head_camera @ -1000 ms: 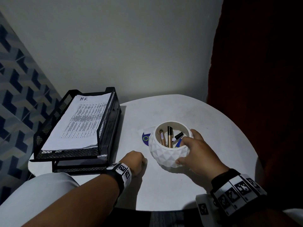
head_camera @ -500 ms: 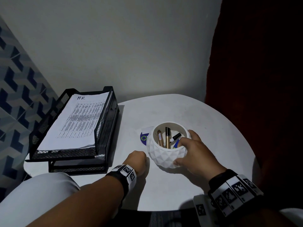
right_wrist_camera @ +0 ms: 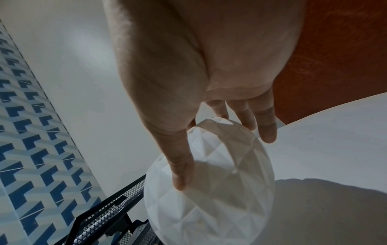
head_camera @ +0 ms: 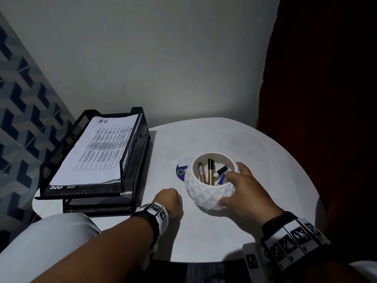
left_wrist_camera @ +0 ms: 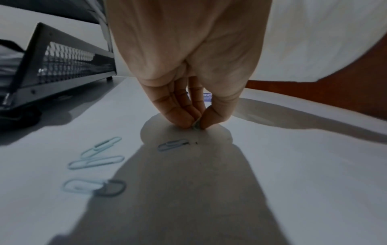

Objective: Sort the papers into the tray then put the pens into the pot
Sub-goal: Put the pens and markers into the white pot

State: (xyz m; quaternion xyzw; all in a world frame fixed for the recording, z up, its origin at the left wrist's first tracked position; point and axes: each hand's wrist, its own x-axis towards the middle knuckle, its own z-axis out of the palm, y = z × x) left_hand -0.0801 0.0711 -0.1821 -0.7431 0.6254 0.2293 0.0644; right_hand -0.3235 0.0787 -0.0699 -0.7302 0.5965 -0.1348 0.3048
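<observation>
A white faceted pot (head_camera: 208, 193) stands on the round white table (head_camera: 224, 137) with several pens (head_camera: 210, 170) upright inside. My right hand (head_camera: 242, 186) grips the pot's right side, thumb low on the wall (right_wrist_camera: 182, 179) and fingers over the far rim. My left hand (head_camera: 170, 199) is curled on the table just left of the pot. In the left wrist view its fingertips (left_wrist_camera: 188, 121) pinch a small pale paper clip (left_wrist_camera: 196, 126) against the tabletop. Printed papers (head_camera: 102, 152) marked "HR" lie in the top level of the black mesh tray (head_camera: 81, 189) at the left.
Several loose paper clips (left_wrist_camera: 95, 162) lie on the table near my left hand, one (left_wrist_camera: 171, 144) just in front of the fingertips. A round blue sticker (head_camera: 180, 170) peeks out behind the pot. A dark red surface (head_camera: 326, 99) stands to the right, a white wall behind.
Both hands and the pot keep their places; only the head view shifts slightly.
</observation>
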